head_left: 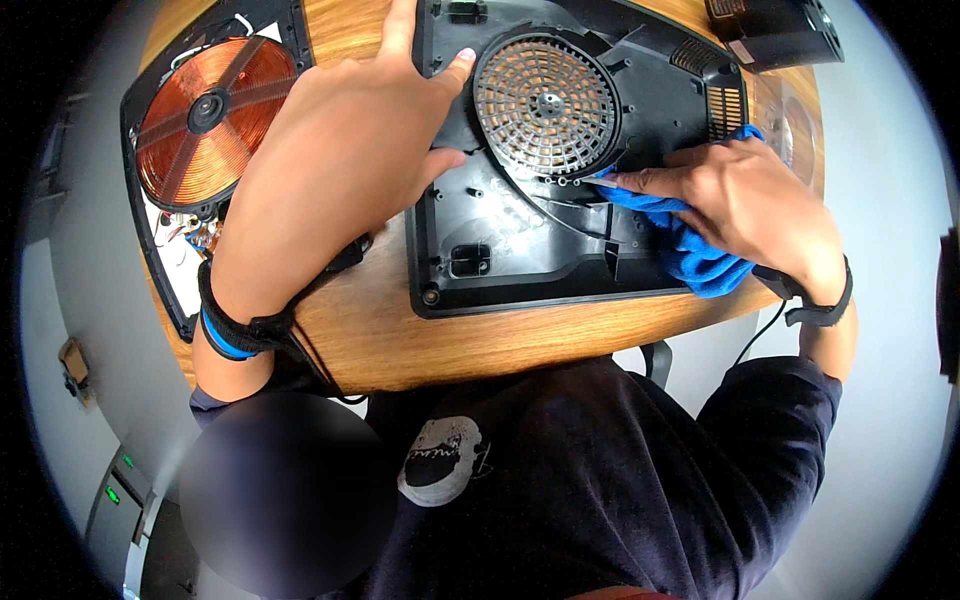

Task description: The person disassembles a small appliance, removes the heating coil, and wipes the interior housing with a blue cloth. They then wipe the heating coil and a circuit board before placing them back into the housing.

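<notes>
A black plastic housing [540, 272] lies on the wooden table with its inner side up, showing posts, ribs and a round vent grille [548, 108]. My right hand [750, 205] is closed on a crumpled blue cloth [705, 265] at the right part of the housing. Its index finger presses the cloth down just below the grille, where a thin pale tip shows; I cannot make out what that is. My left hand [365, 130] is open, fingers apart, at the housing's left edge, thumb and fingertips over or against the plastic.
To the left sits an open appliance base with a round copper coil [205, 112] and exposed wiring. A black box-shaped object [775, 38] stands at the far right, with a clear plastic piece [797, 130] near the table's right edge. The wooden table [385, 345] ends close to my body.
</notes>
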`<state>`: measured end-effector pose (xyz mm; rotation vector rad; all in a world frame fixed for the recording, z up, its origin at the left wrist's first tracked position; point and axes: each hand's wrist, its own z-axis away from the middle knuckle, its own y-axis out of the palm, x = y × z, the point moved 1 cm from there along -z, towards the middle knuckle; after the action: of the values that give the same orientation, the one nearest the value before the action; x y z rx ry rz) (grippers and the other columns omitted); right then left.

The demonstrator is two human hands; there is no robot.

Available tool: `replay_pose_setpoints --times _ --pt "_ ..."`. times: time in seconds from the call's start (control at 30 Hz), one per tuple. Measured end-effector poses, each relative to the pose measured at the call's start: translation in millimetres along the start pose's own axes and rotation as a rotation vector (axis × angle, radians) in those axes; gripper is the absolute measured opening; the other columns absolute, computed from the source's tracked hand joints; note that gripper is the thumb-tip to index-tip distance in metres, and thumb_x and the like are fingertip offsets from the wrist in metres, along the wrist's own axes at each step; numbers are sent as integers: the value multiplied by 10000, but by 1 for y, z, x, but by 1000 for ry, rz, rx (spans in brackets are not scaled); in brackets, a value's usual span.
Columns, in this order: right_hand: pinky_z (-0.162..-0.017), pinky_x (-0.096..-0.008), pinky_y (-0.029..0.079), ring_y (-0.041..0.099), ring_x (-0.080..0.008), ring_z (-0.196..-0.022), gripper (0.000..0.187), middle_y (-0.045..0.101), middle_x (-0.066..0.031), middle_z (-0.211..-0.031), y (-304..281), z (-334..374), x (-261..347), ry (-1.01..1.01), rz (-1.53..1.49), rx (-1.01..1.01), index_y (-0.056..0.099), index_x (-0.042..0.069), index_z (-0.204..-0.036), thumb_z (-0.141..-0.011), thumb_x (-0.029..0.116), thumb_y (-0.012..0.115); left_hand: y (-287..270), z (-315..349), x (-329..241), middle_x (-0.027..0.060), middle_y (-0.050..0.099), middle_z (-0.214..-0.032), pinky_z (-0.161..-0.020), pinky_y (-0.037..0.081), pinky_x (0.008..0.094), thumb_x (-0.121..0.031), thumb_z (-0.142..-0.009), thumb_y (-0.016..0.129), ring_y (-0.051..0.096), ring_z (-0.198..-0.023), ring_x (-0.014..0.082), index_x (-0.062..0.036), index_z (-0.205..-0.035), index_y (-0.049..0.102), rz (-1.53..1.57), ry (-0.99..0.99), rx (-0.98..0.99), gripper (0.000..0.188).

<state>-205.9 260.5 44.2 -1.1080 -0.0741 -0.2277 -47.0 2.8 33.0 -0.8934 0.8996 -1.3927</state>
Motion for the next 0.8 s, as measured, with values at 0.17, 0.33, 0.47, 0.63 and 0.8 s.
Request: replay_pose_setpoints --times 0.17,0.33,0.47,0.63,0.8 --pt "-851 -497 617 760 -428 -994 261 799 -158 -1067 -9 30 -20 127 186 -39 810 57 -1200 -956 109 733 -29 9 -26 512 412 -1625 -813 650 415 -448 -1039 757 805 -954 365 -46 -1574 647 -70 -102 5 678" --pt "-900 -520 606 747 -418 -1045 281 721 -144 -1223 -18 32 -3 142 28 -29 801 44 -1199 -930 119 764 -33 2 -28 503 388 -1652 -813 655 407 -474 -1050 738 810 -952 350 -62 -1584 644 -93 -147 111 682" --pt "-867 -516 606 752 -402 -1024 515 727 -127 -1213 -12 22 13 -86 -128 51 737 118 -1434 -920 150 761 -38 0 -39 493 386 -1660 -827 654 407 -482 -1048 736 813 -958 362 -80 -1591 646 -171 -170 113 681" --pt "-821 -473 619 768 -388 -979 590 728 -154 -1241 3 4 20 -214 -209 39 707 92 -1502 -913 109 719 -31 2 -34 477 382 -1673 -852 652 411 -486 -1039 744 814 -982 380 -100 -1599 646 -130 -173 72 687" --pt "-825 -480 618 771 -387 -989 520 749 -141 -1218 10 -2 19 -234 -226 -28 745 50 -1415 -897 100 728 -31 4 -21 462 340 -1707 -873 652 411 -480 -1041 748 817 -979 385 -95 -1595 646 -19 -122 68 683"
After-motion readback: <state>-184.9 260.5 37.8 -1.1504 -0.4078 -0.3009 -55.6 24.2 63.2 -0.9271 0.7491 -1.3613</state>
